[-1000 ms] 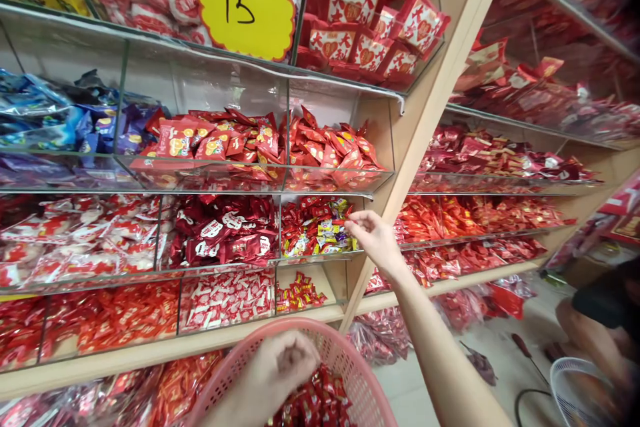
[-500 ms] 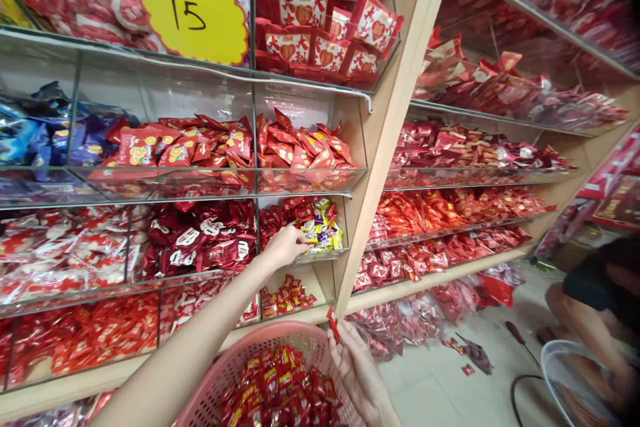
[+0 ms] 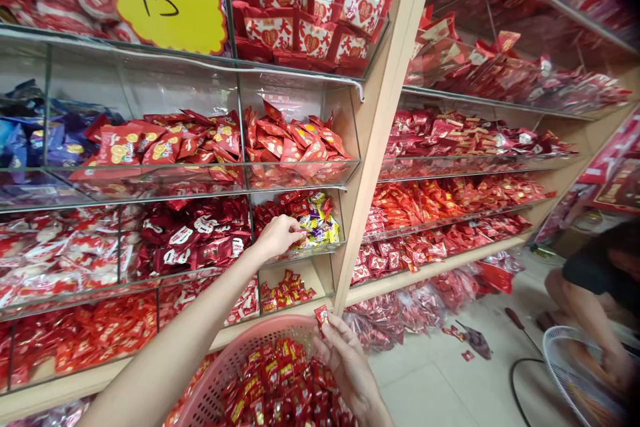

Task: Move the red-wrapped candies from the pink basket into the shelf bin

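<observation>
My left hand reaches to a clear shelf bin where yellow-and-purple wrapped candies lie beside red ones. Its fingers are pinched together; a bit of red shows at the fingertips, but I cannot tell if it is held. Lower down, my right hand pinches a small red-wrapped candy above the right rim of a pink plastic basket. Many red-wrapped candies with gold print fill the basket. Just above the basket, a low bin holds a small heap of red candies.
Wooden shelves with a pale upright post carry clear bins of wrapped sweets. A yellow price sign reads 15. At right, a crouching person reaches into a white basket. Bagged sweets lie on the floor.
My left hand has drawn slightly left, away from the yellow-and-purple candies. My right hand has turned the red candy so its printed face shows. The view has shifted a little.
</observation>
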`<state>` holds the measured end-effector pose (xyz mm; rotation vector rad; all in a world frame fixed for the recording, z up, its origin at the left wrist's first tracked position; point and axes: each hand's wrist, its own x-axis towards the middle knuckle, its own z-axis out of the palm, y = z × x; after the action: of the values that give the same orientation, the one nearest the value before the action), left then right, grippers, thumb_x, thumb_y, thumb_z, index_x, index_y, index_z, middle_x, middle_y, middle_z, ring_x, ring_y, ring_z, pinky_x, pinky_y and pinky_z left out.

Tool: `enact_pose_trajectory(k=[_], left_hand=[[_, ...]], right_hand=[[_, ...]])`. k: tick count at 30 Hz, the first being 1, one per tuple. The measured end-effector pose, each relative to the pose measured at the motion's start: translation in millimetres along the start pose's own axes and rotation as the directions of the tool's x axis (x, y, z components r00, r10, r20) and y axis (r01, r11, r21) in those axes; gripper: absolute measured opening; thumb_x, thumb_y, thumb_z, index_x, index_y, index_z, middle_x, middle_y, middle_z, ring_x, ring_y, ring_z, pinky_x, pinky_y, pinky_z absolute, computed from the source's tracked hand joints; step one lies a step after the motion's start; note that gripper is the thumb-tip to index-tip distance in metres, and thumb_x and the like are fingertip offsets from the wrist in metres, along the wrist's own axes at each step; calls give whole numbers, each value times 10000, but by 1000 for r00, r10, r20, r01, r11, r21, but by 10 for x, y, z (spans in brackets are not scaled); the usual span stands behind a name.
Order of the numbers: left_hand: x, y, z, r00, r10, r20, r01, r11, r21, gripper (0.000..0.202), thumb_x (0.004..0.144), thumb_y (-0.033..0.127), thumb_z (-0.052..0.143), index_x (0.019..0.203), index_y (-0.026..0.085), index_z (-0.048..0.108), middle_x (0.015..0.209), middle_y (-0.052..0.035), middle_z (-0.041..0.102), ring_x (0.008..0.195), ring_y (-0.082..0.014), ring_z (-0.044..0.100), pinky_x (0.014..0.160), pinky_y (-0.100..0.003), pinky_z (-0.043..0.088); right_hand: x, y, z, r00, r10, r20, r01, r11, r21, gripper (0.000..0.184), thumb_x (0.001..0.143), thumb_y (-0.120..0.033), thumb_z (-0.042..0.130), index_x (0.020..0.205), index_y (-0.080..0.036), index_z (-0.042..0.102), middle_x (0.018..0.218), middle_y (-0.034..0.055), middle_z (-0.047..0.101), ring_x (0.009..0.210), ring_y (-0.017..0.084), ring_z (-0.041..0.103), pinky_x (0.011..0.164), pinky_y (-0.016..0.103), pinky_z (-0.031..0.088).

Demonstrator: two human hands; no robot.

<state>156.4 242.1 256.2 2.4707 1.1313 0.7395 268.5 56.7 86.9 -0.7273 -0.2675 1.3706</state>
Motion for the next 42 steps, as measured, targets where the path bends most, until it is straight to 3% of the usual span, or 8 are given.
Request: enact_pose_trajectory(k=[12,15,20,25,29,33,37,42], left_hand=[[-260,200,-245,971,6,-239,-56,977,-204,155,778,277,508,849,172,597,737,-14,641,683,-139,571,649,-253,419],[-623,313,-132,992,9,-124,-64,894,-444,140,794,276,497,848,164,562,746,-13,637,686,-129,581,640,-244,434],[-1348,219,408,961,-102,255,250,713,-655,111,757,241,538,847,181,515,595,59,530,535,-109,510,529,-225,387],[-1643,78,661,966,-163,200,231,894,-384,39,751,221,530,763,198,559,722,10,581,718,-160,549,623,-247,402],[-1505,146,390,993,-84,78,97,979,-182,151,794,300,517,906,230,591,965,-39,609,932,-216,545,780,-316,417],[-1037,265,-34,994,56,-94,-56,998,8,194,869,247,397,890,211,587,915,-49,616,902,-194,547,815,-325,413],[-436,264,-256,998,-61,18,57,979,194,146,812,176,483,763,195,619,793,-49,651,797,-184,602,730,-294,432],[-56,192,-185,952,-247,180,191,940,282,87,695,201,682,666,153,615,674,-22,640,642,-138,607,613,-261,465]], right_hand=[[-77,102,135,1000,14,-4,-14,1000,25,323,615,-182,784,913,-205,662,831,-26,667,757,96,615,785,247,502],[-111,122,208,997,77,19,-79,993,86,224,613,-154,778,798,-196,661,793,-25,670,828,127,631,843,273,488],[-159,158,401,971,180,154,-198,974,111,211,748,-311,679,915,-184,658,971,44,685,863,144,633,813,284,492],[-193,271,505,962,195,189,-213,974,79,346,772,-450,616,1019,-210,639,1088,45,655,891,138,615,725,246,501],[-211,348,453,967,238,87,-245,967,77,311,707,-364,706,984,-233,654,979,-1,683,740,97,616,658,207,497],[-200,406,372,958,280,58,-285,951,117,277,707,-363,706,923,-199,647,784,-7,673,642,94,606,586,195,495],[-195,438,323,958,288,5,-285,948,143,257,680,-347,730,872,-213,625,755,-26,663,617,96,607,556,199,494],[-235,409,253,962,272,33,-274,952,140,246,672,-374,729,814,-210,612,762,-22,665,683,112,625,615,223,505]])
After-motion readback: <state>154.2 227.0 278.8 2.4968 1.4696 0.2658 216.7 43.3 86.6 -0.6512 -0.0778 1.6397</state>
